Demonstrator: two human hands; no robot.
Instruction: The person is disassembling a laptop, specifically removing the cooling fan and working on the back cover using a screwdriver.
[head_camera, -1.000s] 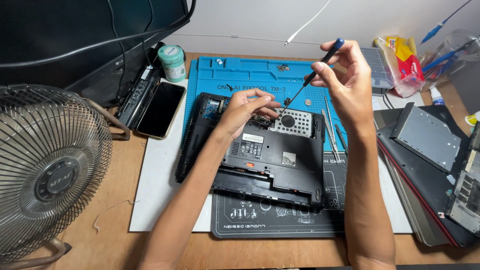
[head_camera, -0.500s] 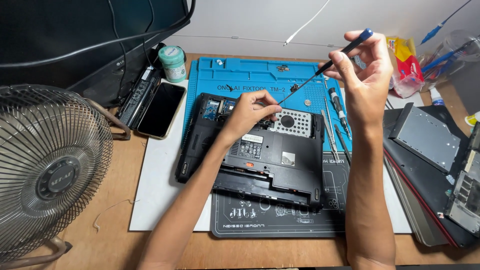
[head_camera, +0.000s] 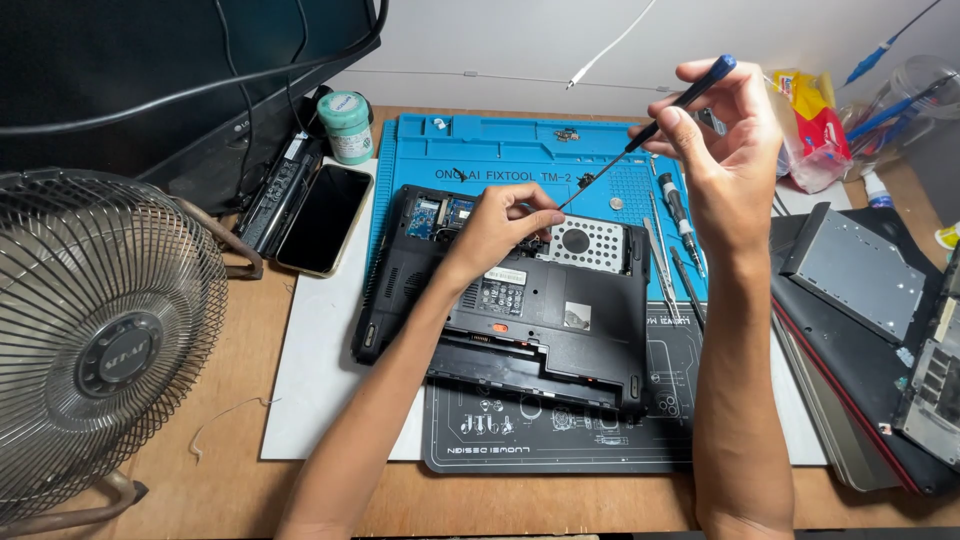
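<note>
A black laptop (head_camera: 540, 320) lies upside down on the work mats, its bottom partly opened and a perforated metal drive cover (head_camera: 592, 243) showing. My left hand (head_camera: 497, 228) rests on its rear part, fingertips pinched together at the edge of that cover. My right hand (head_camera: 725, 140) is raised above the blue mat (head_camera: 500, 155) and grips a thin screwdriver (head_camera: 650, 128) with a blue cap. The screwdriver slants down to the left, its tip close to my left fingertips. Whether my left fingers hold a screw is too small to tell.
A metal desk fan (head_camera: 95, 345) stands at the left. A smartphone (head_camera: 323, 218), a battery pack and a small green jar (head_camera: 346, 126) lie near the back left. Tweezers and spare screwdrivers (head_camera: 675, 235) lie right of the laptop. Removed laptop parts, including an optical drive (head_camera: 855, 268), are stacked at the right.
My right hand has lifted up and to the right with the screwdriver, drawing its tip away from the laptop. My left hand stays on the laptop.
</note>
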